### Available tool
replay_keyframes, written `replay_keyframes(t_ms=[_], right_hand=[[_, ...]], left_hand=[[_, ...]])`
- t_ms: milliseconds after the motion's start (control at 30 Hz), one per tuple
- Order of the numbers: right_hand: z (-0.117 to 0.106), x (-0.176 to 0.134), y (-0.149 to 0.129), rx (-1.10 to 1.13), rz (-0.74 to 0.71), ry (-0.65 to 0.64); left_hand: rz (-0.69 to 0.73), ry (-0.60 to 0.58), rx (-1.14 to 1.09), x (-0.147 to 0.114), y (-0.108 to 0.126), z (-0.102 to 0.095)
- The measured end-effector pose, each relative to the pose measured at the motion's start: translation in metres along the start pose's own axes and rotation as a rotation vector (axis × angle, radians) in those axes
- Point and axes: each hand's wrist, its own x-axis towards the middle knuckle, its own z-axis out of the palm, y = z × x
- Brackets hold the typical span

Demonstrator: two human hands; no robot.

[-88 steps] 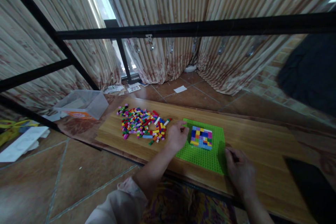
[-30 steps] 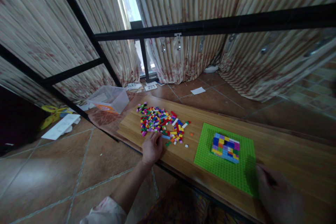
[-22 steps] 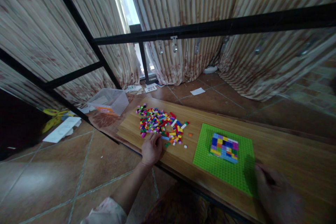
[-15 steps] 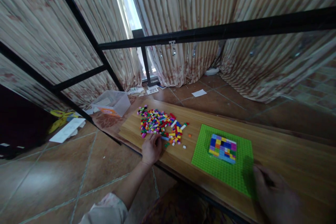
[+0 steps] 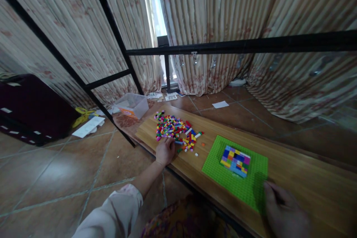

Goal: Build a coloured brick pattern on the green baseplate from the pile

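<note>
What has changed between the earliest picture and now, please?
The left hand has moved left, from the left side of the green studded baseplate to the near edge of the multicoloured plastic brick pile; its grip is unclear. The view has swung left. The right hand stays by the baseplate's right edge, and the multicoloured rectangular brick block stays on the baseplate.

Open wood strip between brick pile and green baseplate, orange brick and white brick in it
</note>
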Motion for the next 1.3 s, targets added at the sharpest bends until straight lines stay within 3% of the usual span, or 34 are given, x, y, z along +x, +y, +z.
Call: replay_keyframes(t_ms=[333,600,1000,1100,1167,1300], right_hand=[[-0.002,0.003,0.004,0.002,0.018,-0.02],[0.003,0.003,0.007,-0.067,0.075,0.016],[0.004,-0.002,-0.007,-0.03,-0.106,0.118],[0.003,-0.004,-0.014,-0.032,-0.099,0.123],[0.001,-0.004,-0.018,-0.022,-0.091,0.124],[-0.001,-0.003,-0.023,0.056,-0.049,0.125]], left_hand=[[0.058,-0.08,0.046,0.001,0.001,-0.002],[0.12,-0.075,-0.068,-0.001,-0.004,-0.003],[0.0,-0.032,-0.375,-0.001,-0.009,-0.004],[0.019,-0.039,-0.514,-0.006,0.01,-0.006],[0.117,-0.041,-0.565,-0.006,0.034,-0.006],[0.321,-0.242,-0.621,0.002,0.098,0.002]])
